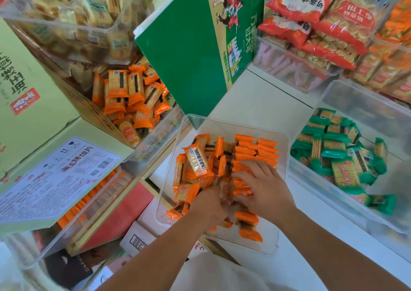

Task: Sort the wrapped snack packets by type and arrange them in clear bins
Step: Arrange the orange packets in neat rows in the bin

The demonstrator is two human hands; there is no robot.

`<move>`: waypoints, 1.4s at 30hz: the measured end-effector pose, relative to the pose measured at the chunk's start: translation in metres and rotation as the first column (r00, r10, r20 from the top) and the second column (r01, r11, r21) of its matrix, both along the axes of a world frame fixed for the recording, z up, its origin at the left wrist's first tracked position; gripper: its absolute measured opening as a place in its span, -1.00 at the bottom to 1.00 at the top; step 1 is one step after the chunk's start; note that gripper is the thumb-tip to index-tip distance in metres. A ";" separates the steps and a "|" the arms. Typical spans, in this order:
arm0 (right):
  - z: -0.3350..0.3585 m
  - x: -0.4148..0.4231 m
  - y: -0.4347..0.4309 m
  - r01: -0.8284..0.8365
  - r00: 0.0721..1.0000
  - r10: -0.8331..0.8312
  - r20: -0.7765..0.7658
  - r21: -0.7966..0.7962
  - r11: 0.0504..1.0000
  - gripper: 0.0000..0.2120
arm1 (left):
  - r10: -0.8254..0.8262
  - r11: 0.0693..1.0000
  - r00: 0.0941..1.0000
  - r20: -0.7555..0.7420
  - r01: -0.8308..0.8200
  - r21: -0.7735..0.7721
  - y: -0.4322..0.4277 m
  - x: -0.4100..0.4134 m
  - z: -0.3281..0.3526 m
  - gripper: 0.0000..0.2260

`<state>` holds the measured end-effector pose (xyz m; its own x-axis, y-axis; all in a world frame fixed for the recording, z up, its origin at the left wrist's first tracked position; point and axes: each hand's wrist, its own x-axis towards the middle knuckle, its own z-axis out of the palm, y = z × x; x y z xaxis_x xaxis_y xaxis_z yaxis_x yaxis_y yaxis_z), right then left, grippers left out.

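1. The right hand [262,190], at lower centre of the frame, lies flat with its fingers straight and spread. It presses on a standing row of orange packets [255,150] and holds nothing.
2. The left hand [209,204], just beside it towards the frame's left, dips into a loose heap of the same packets. Its fingertips are buried there, so I cannot tell whether they grip one.
3. Both hands work inside one clear bin [283,139] on the white tabletop [266,99]. The bin's right half is lined up on edge, its left half is a jumble, and a few packets lie loose at the near end.
4. The step in hand looks like arranging: one hand steadies the tidy row while loose packets are fed against it.
5. The next move probably calls for turning a heap packet on edge and sliding it in beside the row, with the flat hand bracing the row against toppling.
6. Further out, a second bin [355,215] at the right holds green packets [333,155]. A cardboard box [100,117] at upper left holds more of the orange kind, likely not yet sorted.
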<state>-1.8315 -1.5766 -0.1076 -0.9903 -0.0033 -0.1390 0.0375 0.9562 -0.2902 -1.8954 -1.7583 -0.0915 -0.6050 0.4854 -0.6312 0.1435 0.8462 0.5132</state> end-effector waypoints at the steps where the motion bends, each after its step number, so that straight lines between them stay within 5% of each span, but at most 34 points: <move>1: 0.000 0.000 0.001 0.004 1.000 -0.004 0.007 -0.006 1.000 -0.44 | -0.008 0.999 1.000 0.028 0.009 -0.032 0.003 -0.001 -0.002 -0.67; 6: 0.000 -0.002 0.001 0.013 1.000 -0.013 0.015 -0.002 1.000 -0.47 | 0.061 0.998 0.969 0.239 -0.063 0.004 0.001 -0.001 -0.001 -0.48; 9: 0.000 -0.001 0.000 0.016 1.000 -0.015 0.013 -0.006 1.000 -0.47 | 0.117 0.989 0.967 0.226 -0.135 0.066 0.001 0.001 -0.001 -0.57; 13: 0.000 0.001 0.002 0.009 1.000 -0.009 0.014 -0.015 1.000 -0.47 | 0.145 0.986 0.974 0.177 -0.157 0.061 0.003 0.004 -0.005 -0.38; 18: 0.003 0.000 0.001 0.026 0.999 -0.026 0.034 -0.017 0.999 -0.47 | 0.067 0.994 0.966 0.251 -0.087 0.069 0.001 -0.001 -0.010 -0.49; 21: 0.003 0.000 0.000 0.045 0.999 -0.044 0.023 -0.037 0.998 -0.49 | 0.107 0.984 0.981 0.164 -0.128 0.127 -0.001 -0.012 -0.016 -0.61; 27: 0.001 0.004 0.000 0.042 0.999 -0.042 -0.003 -0.068 0.997 -0.61 | 0.064 0.990 0.979 0.191 -0.087 0.115 0.006 -0.019 -0.031 -0.57; 31: 0.000 0.004 0.001 0.040 0.999 -0.041 -0.015 -0.081 0.996 -0.70 | 0.134 0.980 0.973 0.187 -0.158 0.121 0.009 -0.010 -0.032 -0.50; 36: 0.001 0.004 0.000 0.060 0.998 -0.061 -0.013 -0.086 0.994 -0.72 | 0.328 0.932 0.875 0.355 -0.362 0.032 0.015 -0.017 -0.026 -0.41; 42: 0.003 0.003 -0.001 0.066 0.997 -0.071 -0.039 -0.099 0.993 -0.72 | 0.344 0.923 0.840 0.419 -0.383 0.010 0.014 -0.012 -0.022 -0.58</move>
<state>-1.8281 -1.5777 -0.1043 -0.9936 0.0533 -0.0995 0.0878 0.9190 -0.3842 -1.9071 -1.7438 -0.1138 -0.4528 0.3466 -0.8215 -0.4005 0.7441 0.5347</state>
